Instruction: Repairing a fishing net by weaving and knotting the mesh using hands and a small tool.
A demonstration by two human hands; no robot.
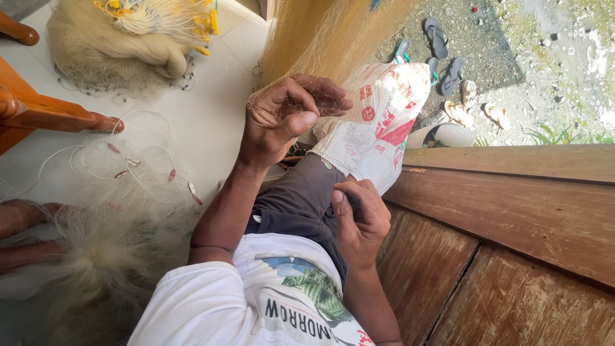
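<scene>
My left hand (285, 118) is raised in front of me, its fingers pinched on the fine yellowish fishing net (320, 38) that hangs down from above. My right hand (359, 221) rests lower on my thigh in dark shorts (301, 198), with the fingers curled in and the thumb up. Whether it holds a thin line I cannot tell. A white printed sack (378, 122) lies over my knee between the two hands.
Loose pale net with small weights (128, 186) spreads over the white tile floor at left. A bundled net with yellow floats (134, 32) lies at the back. Wooden furniture (45, 112) stands left, wooden planks (512, 218) right. Sandals (448, 64) lie on gravel outside. Another person's bare limbs (19, 237) show at the left edge.
</scene>
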